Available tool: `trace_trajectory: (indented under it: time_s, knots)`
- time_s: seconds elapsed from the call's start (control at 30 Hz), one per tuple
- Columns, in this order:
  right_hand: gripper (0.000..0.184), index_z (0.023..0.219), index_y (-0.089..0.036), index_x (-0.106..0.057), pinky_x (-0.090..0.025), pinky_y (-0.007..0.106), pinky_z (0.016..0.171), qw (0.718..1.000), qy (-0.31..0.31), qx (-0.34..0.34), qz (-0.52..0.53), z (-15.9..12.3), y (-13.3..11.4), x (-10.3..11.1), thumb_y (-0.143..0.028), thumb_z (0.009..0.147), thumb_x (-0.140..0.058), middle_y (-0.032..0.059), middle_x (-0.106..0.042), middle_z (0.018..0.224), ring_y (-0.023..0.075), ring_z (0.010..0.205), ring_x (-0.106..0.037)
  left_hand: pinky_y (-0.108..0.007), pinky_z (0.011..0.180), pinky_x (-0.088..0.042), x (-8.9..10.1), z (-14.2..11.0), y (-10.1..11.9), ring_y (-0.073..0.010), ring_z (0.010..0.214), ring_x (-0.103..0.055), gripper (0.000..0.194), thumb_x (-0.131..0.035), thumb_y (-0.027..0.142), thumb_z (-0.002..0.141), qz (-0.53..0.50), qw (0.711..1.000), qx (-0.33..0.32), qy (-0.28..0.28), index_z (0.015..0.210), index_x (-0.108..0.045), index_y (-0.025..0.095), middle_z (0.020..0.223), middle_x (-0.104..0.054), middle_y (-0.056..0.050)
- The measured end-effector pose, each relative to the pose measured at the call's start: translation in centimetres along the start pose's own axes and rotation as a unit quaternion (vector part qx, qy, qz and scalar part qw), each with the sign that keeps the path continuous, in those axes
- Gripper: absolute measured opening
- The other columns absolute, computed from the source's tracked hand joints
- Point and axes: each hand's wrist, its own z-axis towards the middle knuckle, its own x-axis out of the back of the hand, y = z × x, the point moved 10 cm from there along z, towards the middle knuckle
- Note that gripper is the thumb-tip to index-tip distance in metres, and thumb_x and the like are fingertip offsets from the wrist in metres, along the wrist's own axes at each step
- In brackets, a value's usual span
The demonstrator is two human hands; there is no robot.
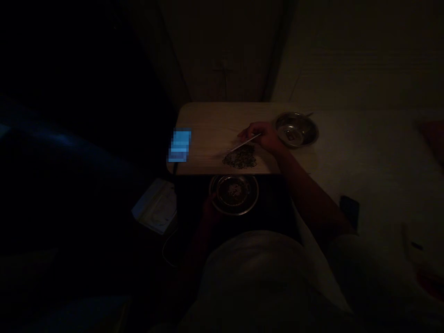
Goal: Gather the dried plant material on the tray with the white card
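Head-worn view, facing forward and down

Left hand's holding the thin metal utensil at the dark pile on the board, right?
Wrong hand. The head view shows the right hand, not the left, holding the thin metal utensil at the dark crumbly pile on the board. The left hand is down at the steel bowl below the board.

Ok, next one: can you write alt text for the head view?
In a dim room, a person's right hand holds a thin pale utensil over a heap of dark crumbly material on a pale wooden tabletop. A steel bowl sits beside the hand; the left hand is at a second steel bowl nearer the person.
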Motion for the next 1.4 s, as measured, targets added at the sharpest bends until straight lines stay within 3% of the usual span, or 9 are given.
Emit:
trace_trajectory:
  time_s: [0.27,0.47,0.7,1.07,1.27,1.4]
  knots:
    - [0.011,0.067,-0.021,-0.053,-0.053,0.041,0.088,0.996,0.078,-0.033,-0.023,-0.3,0.1,2.0,-0.013,0.064,-0.060,0.0033,-0.072,0.085,0.0224,0.091,-0.066,-0.046,0.105,-0.042,-1.0,-0.1,0.3,-0.0305,0.119,-0.057,0.030,-0.064,0.026,0.074,-0.010,0.999,-0.011,-0.040,0.103,-0.070,0.017,0.102,-0.074,-0.008]
    - [0.010,0.070,-0.022,-0.055,-0.052,0.038,0.086,0.985,0.148,-0.010,-0.083,-0.5,-0.4,3.9,-0.016,0.066,-0.062,0.0021,-0.068,0.083,0.0216,0.091,-0.064,-0.044,0.103,-0.043,0.9,0.7,-0.2,-0.0292,0.114,-0.061,0.021,-0.062,0.027,0.076,0.008,1.000,0.008,0.007,0.092,-0.072,0.019,0.090,-0.076,-0.006]
    - [0.007,0.079,-0.023,-0.058,-0.050,0.038,0.089,0.977,0.139,0.005,-0.160,-1.0,-0.7,4.3,-0.020,0.073,-0.061,0.0020,-0.064,0.084,0.0211,0.090,-0.059,-0.045,0.104,-0.043,0.1,0.5,0.0,-0.0299,0.117,-0.059,0.026,-0.063,0.026,0.073,0.013,1.000,0.000,-0.011,0.097,-0.071,0.018,0.098,-0.075,-0.007]
    - [0.021,0.090,-0.023,-0.063,-0.052,0.040,0.088,0.961,0.182,0.025,-0.207,-1.6,-0.2,6.0,-0.017,0.070,-0.059,0.0012,-0.068,0.090,0.0219,0.087,-0.062,-0.047,0.107,-0.040,0.5,0.5,0.0,-0.0324,0.123,-0.055,0.015,-0.064,0.023,0.072,0.005,1.000,0.004,0.023,0.085,-0.071,0.018,0.089,-0.075,-0.007]
    - [0.018,0.085,-0.021,-0.068,-0.051,0.038,0.087,0.962,0.167,0.034,-0.214,-1.5,-0.8,5.6,-0.014,0.070,-0.061,0.0027,-0.071,0.089,0.0212,0.087,-0.064,-0.047,0.106,-0.041,1.4,1.0,-0.3,-0.0313,0.122,-0.055,0.024,-0.062,0.028,0.075,0.019,1.000,0.004,0.020,0.096,-0.071,0.018,0.096,-0.075,-0.008]
    - [0.015,0.085,-0.022,-0.068,-0.052,0.039,0.085,0.962,0.163,0.034,-0.218,-1.4,-0.6,5.6,-0.018,0.071,-0.063,0.0024,-0.071,0.090,0.0214,0.087,-0.065,-0.045,0.103,-0.044,1.3,1.0,-0.2,-0.0301,0.116,-0.060,0.021,-0.062,0.027,0.076,0.018,1.000,0.001,0.024,0.093,-0.071,0.019,0.092,-0.075,-0.006]
